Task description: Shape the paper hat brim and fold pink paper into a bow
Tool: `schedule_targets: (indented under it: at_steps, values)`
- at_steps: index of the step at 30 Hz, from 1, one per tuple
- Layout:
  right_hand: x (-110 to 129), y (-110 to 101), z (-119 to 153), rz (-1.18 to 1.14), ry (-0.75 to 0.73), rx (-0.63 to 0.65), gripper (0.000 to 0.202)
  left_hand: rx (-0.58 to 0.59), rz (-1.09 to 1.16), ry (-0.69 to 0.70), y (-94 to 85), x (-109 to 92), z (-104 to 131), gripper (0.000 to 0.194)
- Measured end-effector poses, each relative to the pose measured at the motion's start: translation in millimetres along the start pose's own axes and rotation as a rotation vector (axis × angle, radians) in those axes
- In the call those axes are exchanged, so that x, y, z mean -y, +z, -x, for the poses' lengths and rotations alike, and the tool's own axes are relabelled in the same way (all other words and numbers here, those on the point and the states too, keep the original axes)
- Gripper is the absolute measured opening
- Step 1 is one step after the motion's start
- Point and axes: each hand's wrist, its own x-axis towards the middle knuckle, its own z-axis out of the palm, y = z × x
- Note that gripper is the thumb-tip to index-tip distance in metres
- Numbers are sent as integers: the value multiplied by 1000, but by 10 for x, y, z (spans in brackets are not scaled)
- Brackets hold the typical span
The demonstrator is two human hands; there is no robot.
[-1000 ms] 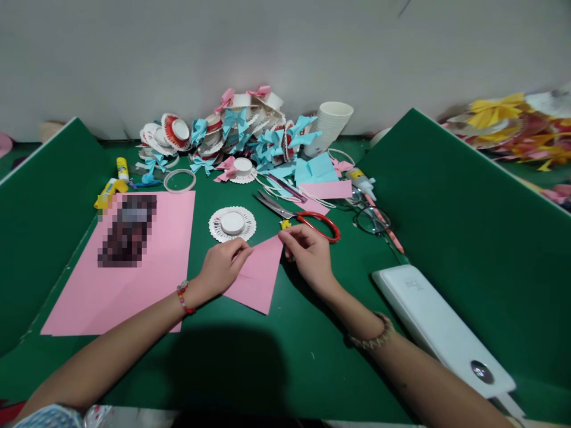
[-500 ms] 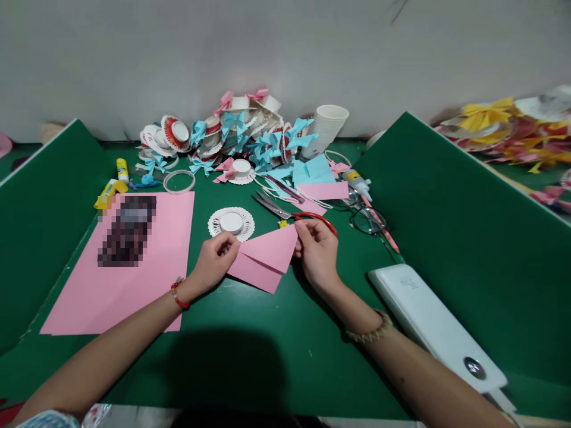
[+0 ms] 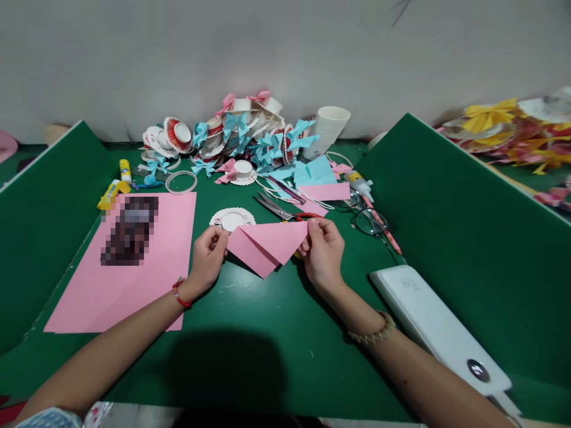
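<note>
A folded piece of pink paper (image 3: pixel 274 238) is stretched between my two hands above the green table. My left hand (image 3: pixel 209 255) pinches its left corner. At the upper right corner, my right hand (image 3: pixel 325 249) has its fingers closed on the paper. Behind the paper, partly covered by it, sits a white scalloped paper disc (image 3: pixel 232 220) with a raised round centre. Red-handled scissors (image 3: pixel 279 208) lie just beyond the right hand, their handles partly hidden by it and the paper.
Pink sheets (image 3: pixel 143 297) with a blurred-out phone-like object lie left. At the back are a heap of small paper hats with bows (image 3: pixel 241 134), stacked paper cups (image 3: pixel 332 125) and glue sticks (image 3: pixel 125 171). Eyeglasses (image 3: pixel 370 221) and a white power bank (image 3: pixel 437 327) lie right, near a green partition (image 3: pixel 468 238).
The pink paper has been turned so its top edge lies nearly level. My left hand has shifted left to its corner, and my right hand slightly right. Both still hold it.
</note>
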Motion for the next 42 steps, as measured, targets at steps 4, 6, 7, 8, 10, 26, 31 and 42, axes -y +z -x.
schedule_targets:
  at_steps: [4,6,7,8,10,26,31,42]
  values:
    - [27,12,20,55,-47,-71,27,-26,52,-3,1,10,11,25]
    - [53,24,62,138,-164,-125,23,-41,64,-16,2,-4,4,23]
    - [68,27,96,199,-251,-147,20,-39,71,-28,3,-15,0,22]
    - [83,27,138,274,-347,-156,17,-30,78,-42,5,-27,-3,22]
    - [118,13,233,410,-581,-99,9,26,100,-62,15,-44,-1,22]
    - [177,60,455,809,-1404,847,17,437,330,-267,110,-21,20,26]
    - [103,38,335,779,-918,287,31,548,254,-238,109,-65,45,21]
    - [115,92,232,419,-39,230,22,551,-91,-20,101,-98,77,34]
